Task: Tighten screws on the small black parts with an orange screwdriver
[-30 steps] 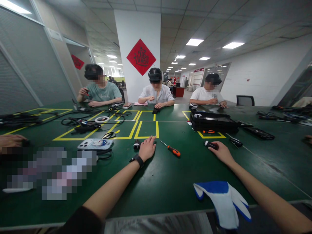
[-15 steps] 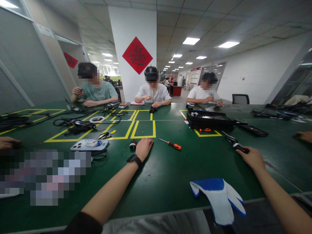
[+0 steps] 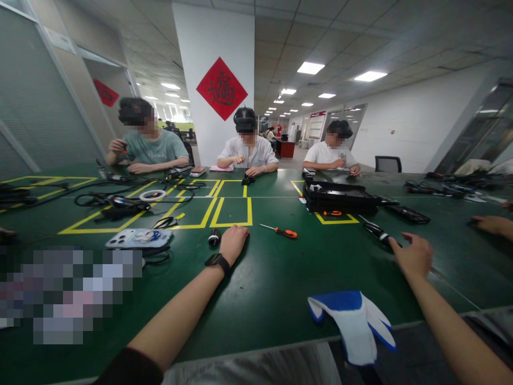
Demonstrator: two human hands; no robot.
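My left hand (image 3: 234, 243), with a dark watch on its wrist, rests on the green table (image 3: 260, 278); its fingers are hidden behind the back of the hand. Just left of it stands a small black cylinder (image 3: 214, 237). An orange-handled screwdriver (image 3: 285, 233) lies to its right. My right hand (image 3: 412, 254) is open at the right, thumb and fingers apart, beside the handle of a black tool with a metal shaft (image 3: 377, 231). The thumb is at the handle's end.
A blue and white glove (image 3: 352, 321) lies at the near edge. Black trays (image 3: 340, 198) and a second orange screwdriver (image 3: 332, 213) are further back. A phone (image 3: 138, 238) and cables (image 3: 92, 199) are at left. Three people sit opposite; another person's hand (image 3: 494, 224) shows at far right.
My right hand has loosened from the black tool's handle, and its fingers have lifted and spread. The whole view has shifted slightly. My left hand stays beside the black cylinder.
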